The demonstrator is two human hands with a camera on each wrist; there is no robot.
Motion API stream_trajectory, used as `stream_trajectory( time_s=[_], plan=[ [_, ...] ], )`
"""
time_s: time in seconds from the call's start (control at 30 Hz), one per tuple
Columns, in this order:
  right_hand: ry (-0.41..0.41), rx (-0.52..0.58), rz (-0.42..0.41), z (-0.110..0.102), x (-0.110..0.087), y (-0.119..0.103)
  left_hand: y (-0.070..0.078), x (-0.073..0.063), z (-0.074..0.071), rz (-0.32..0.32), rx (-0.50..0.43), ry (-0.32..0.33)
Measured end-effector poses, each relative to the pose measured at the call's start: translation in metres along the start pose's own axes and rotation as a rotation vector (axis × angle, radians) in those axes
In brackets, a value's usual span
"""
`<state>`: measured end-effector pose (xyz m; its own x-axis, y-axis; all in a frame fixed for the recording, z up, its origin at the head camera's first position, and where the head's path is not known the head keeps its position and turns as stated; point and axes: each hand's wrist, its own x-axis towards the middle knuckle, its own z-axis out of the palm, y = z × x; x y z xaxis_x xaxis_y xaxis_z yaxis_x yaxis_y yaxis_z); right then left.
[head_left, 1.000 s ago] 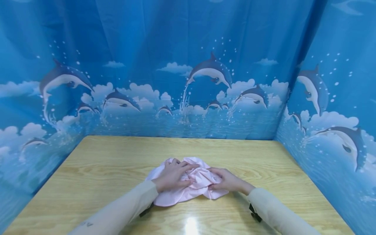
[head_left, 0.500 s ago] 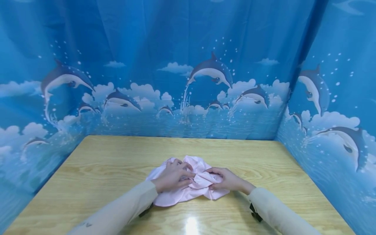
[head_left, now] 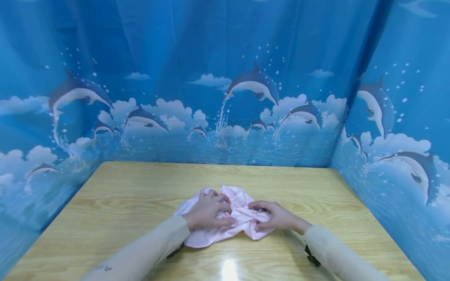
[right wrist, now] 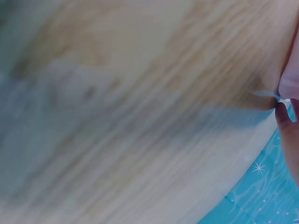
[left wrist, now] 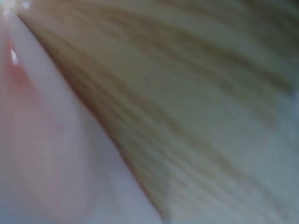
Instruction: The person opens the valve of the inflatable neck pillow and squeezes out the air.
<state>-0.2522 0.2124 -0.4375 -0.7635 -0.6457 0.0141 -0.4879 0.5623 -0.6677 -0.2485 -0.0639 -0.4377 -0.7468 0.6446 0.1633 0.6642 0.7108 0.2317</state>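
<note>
A crumpled pale pink cloth [head_left: 242, 216] lies bunched up on the table, its exact kind hard to make out among the folds. My left hand [head_left: 208, 211] covers its left half, with bent fingers and thumb gripping the fabric. At the right end, my right hand [head_left: 277, 216] rests with thumb and fingers parted around loose folds. In the right wrist view, part of the right hand [right wrist: 287, 140] shows at the edge beside the cloth [right wrist: 292, 77]. Blurred pink cloth [left wrist: 51, 140] fills the left side of the left wrist view; the fingers there are hidden.
The wood-grain table [head_left: 133, 187] stretches around the cloth on all sides. Blue curtains [head_left: 197, 39] printed with dolphins hang behind it and along both sides. A dark band [head_left: 311, 255] shows beneath the right sleeve.
My right hand has shifted slightly to the right, its thumb and fingers wider apart on the folds. The left fingers have bent more over the cloth, which has barely moved.
</note>
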Motion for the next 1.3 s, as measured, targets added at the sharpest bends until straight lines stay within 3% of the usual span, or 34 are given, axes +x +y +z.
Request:
stream_trajectory(
  time_s=[0.5, 1.3],
  plan=[
    [-0.010, 0.011, -0.005, 0.0088, -0.0012, 0.0043, 0.0014, 0.0034, 0.0077, -0.059, 0.007, 0.068],
    [-0.022, -0.104, -0.021, 0.0087, -0.0019, 0.0054, 0.0038, 0.0018, 0.0001, -0.064, 0.009, -0.014]
  ],
)
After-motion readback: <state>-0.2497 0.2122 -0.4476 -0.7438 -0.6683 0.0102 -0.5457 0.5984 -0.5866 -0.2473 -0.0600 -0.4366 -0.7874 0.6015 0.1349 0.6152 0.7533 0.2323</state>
